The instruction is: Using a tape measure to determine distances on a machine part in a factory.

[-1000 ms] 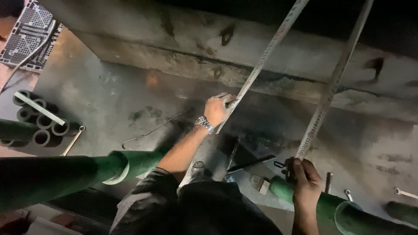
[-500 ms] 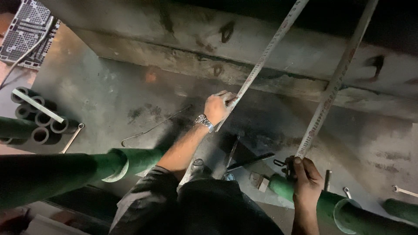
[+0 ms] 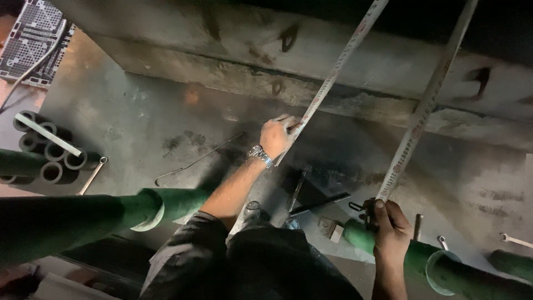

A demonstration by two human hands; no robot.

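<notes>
Nearest you, your right hand [image 3: 391, 230] is clenched around the lower end of one pale perforated strap [image 3: 423, 114], right at the green pipe [image 3: 438, 266]. Farther out, your left hand [image 3: 277, 136], arm stretched forward, pinches the second strap [image 3: 333, 75] above the concrete floor [image 3: 139, 122]. You seem to be fitting hangers to the pipe; the next move likely calls for keeping both straps taut and level.
</notes>
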